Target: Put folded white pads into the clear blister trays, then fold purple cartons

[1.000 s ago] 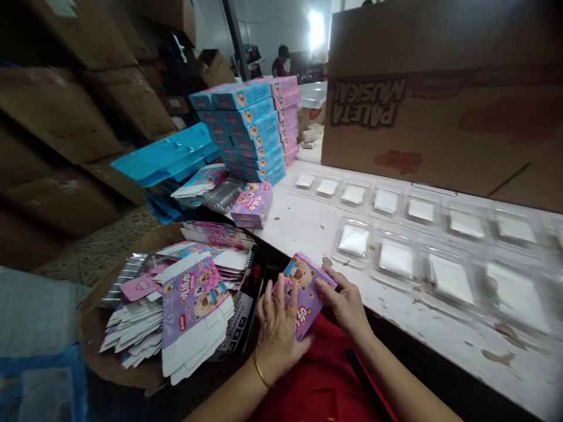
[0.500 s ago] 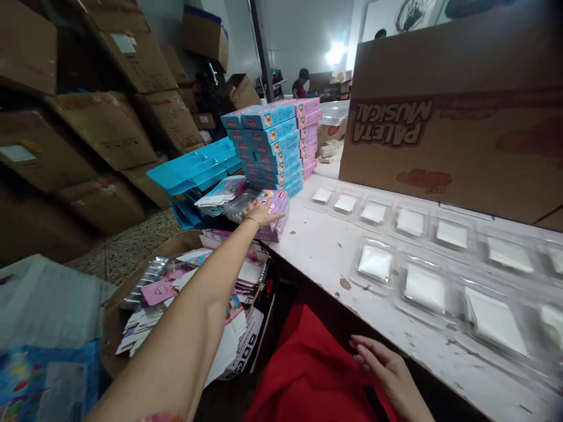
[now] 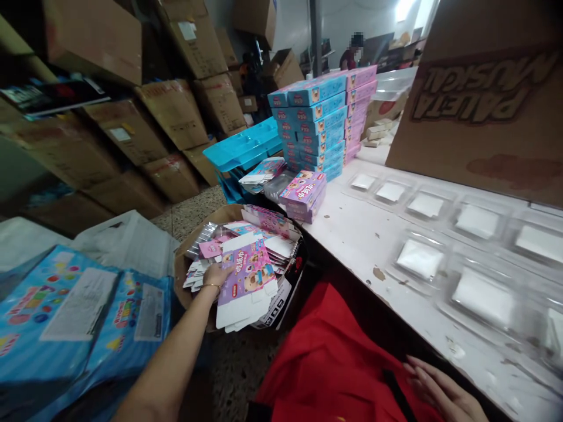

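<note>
My left hand (image 3: 215, 278) is down at the carton of packaging, closed on the left edge of a flattened purple-and-pink box (image 3: 246, 272) with white flaps. Other unfolded boxes (image 3: 281, 243) and clear plastic shells (image 3: 204, 239) fill the open carton (image 3: 181, 264) beneath it. Near my lap, my right hand (image 3: 440, 387) is empty, its fingers stretched out beside the table edge. Folded purple boxes (image 3: 304, 190) sit at the table's left corner. Clear blister trays (image 3: 420, 259) with white packets stand in rows on the white table (image 3: 352, 246).
Stacked blue boxes (image 3: 316, 114) and pink boxes (image 3: 361, 97) rise at the table's far left. A large cardboard box (image 3: 479, 126) stands behind the trays. Blue plastic bags (image 3: 57, 310) lie at lower left. Cardboard cartons (image 3: 169, 114) are piled behind. A person (image 3: 349, 55) is in the background.
My left hand has left the purple box on the table corner and moved down to the carton, where it now grips a flattened box. The view has swung left.
</note>
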Available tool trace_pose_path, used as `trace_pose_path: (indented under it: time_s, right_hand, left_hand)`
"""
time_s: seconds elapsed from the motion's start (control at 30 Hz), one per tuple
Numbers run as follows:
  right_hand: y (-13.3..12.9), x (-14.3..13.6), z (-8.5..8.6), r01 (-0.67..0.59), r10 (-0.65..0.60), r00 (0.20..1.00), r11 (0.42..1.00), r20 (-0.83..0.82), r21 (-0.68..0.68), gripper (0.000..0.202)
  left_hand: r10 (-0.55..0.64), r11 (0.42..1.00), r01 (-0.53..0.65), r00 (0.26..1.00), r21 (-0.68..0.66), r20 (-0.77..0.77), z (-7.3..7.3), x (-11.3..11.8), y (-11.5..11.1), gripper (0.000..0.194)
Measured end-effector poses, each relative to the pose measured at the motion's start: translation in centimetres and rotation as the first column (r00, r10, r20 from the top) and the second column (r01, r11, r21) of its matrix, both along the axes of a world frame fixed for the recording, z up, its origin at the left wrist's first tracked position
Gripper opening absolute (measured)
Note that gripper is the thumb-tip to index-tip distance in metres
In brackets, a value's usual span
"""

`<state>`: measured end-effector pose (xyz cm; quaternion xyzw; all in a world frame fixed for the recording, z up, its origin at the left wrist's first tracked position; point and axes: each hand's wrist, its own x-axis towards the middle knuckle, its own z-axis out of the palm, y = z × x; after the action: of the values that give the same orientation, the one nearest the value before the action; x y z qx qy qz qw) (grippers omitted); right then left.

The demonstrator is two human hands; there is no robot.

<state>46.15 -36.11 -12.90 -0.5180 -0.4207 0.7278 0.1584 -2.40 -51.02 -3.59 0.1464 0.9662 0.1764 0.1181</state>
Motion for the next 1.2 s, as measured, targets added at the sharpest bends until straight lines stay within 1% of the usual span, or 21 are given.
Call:
trace_pose_path:
  time_s: [0.1,0.2,0.23,0.3,0.33,0.4,0.43,0.47,0.53,0.63,0.7,0.77,0.83,0.9,0.93,1.0,1.03,1.1,1.13,1.17,1.2]
  right_hand:
    - [0.6,-1.6,1.2,-0.041,0.040,0.999,0.993,0.005,0.107,0.048]
    - [0.2,-3.8,3.7,-0.117,0.119,0.993,0.941,0.013,0.319,0.039]
    - [-0.2,-4.7,4.8,-0.132,0.137,0.990,0.884,0.021,0.448,0.035]
    - [-0.9,-6.8,7.2,-0.122,0.143,0.989,0.678,0.033,0.725,0.031]
    - [-1.2,-7.8,8.3,-0.094,0.123,0.992,0.554,0.031,0.827,0.032]
    - [-1.5,-9.6,9.7,-0.028,0.054,0.999,0.379,0.009,0.925,0.037]
    - [-1.5,-10.2,10.0,-0.010,0.021,1.000,0.353,0.003,0.936,0.037]
    - [-1.4,-10.6,10.0,-0.004,0.002,1.000,0.366,0.003,0.931,0.032]
    - [-1.1,-11.0,9.1,-0.031,0.042,0.999,0.479,0.013,0.877,0.022]
    - [-1.4,-10.7,6.9,-0.125,0.259,0.963,0.672,-0.073,0.730,0.023]
    - [-1.9,-10.4,5.8,-0.160,0.359,0.916,0.737,-0.180,0.657,0.029]
    - [-2.4,-10.1,5.5,-0.133,0.352,0.901,0.779,-0.252,0.613,0.030]
    - [-2.6,-9.7,5.9,-0.104,0.317,0.910,0.799,-0.269,0.592,0.029]
    - [-2.3,-9.3,6.7,-0.104,0.308,0.926,0.766,-0.220,0.635,0.025]
    - [-2.1,-9.1,7.1,-0.106,0.306,0.937,0.713,-0.172,0.693,0.023]
    - [-1.5,-8.8,7.6,-0.042,0.196,0.978,0.529,-0.075,0.848,0.017]
    - [-1.1,-8.7,7.6,0.018,0.077,0.996,0.414,-0.055,0.910,0.017]
    - [-0.6,-8.8,7.0,0.116,-0.159,0.984,0.245,-0.078,0.963,0.044]
    - [-0.4,-9.1,6.5,0.142,-0.222,0.971,0.238,-0.089,0.961,0.059]
    - [-0.2,-9.4,5.8,0.152,-0.227,0.970,0.295,-0.086,0.943,0.069]
    - [-0.1,-9.8,5.1,0.142,-0.174,0.982,0.399,-0.077,0.906,0.070]
  left_hand:
    - [0.020,0.999,-0.021,1.000,0.051,0.015,1.6,-1.0,-0.2,0.031]
    - [-0.095,0.980,0.092,0.995,0.174,0.007,4.8,-0.1,1.1,0.032]
    - [-0.160,0.963,0.155,0.987,0.220,0.007,5.9,1.2,1.7,0.032]
    - [-0.355,0.895,0.337,0.935,0.293,0.007,7.6,5.2,3.1,0.030]
    - [-0.495,0.824,0.466,0.869,0.323,0.007,8.1,7.7,3.8,0.025]
    - [-0.871,0.453,0.829,0.491,0.328,-0.036,8.3,12.7,5.0,0.018]
    - [-0.937,0.319,0.895,0.347,0.311,-0.036,8.0,14.8,5.5,0.017]
    - [-0.951,0.275,0.917,0.304,0.290,-0.060,7.7,16.4,6.1,0.017]
    - [-0.943,0.263,0.930,0.304,0.257,-0.133,6.7,18.3,7.5,0.016]
    - [-0.956,0.204,0.954,0.242,0.219,-0.164,5.4,18.9,9.3,0.014]
    - [-0.971,0.138,0.977,0.166,0.163,-0.172,4.6,19.3,9.9,0.016]
    - [-0.974,0.077,0.992,0.096,0.098,-0.204,3.9,20.1,10.0,0.023]
    - [-0.973,0.022,0.997,0.038,0.073,-0.229,3.1,21.0,9.7,0.047]
    - [-0.981,-0.039,0.989,-0.011,0.146,-0.192,2.6,21.6,9.4,0.075]
    - [-0.988,-0.062,0.973,-0.028,0.222,-0.150,2.4,21.7,9.5,0.073]
    - [-0.998,-0.041,0.910,-0.016,0.412,-0.063,2.1,21.4,9.9,0.048]
    - [-0.999,0.028,0.860,0.047,0.510,-0.025,2.1,21.0,10.2,0.037]
    - [-0.956,0.260,0.679,0.282,0.687,0.084,1.8,20.2,10.9,0.031]
    - [-0.904,0.377,0.533,0.391,0.758,0.174,1.6,19.7,11.1,0.033]
    - [-0.847,0.467,0.365,0.447,0.805,0.289,1.4,19.4,11.2,0.036]
    - [-0.800,0.531,0.201,0.439,0.823,0.409,1.1,19.1,11.2,0.038]
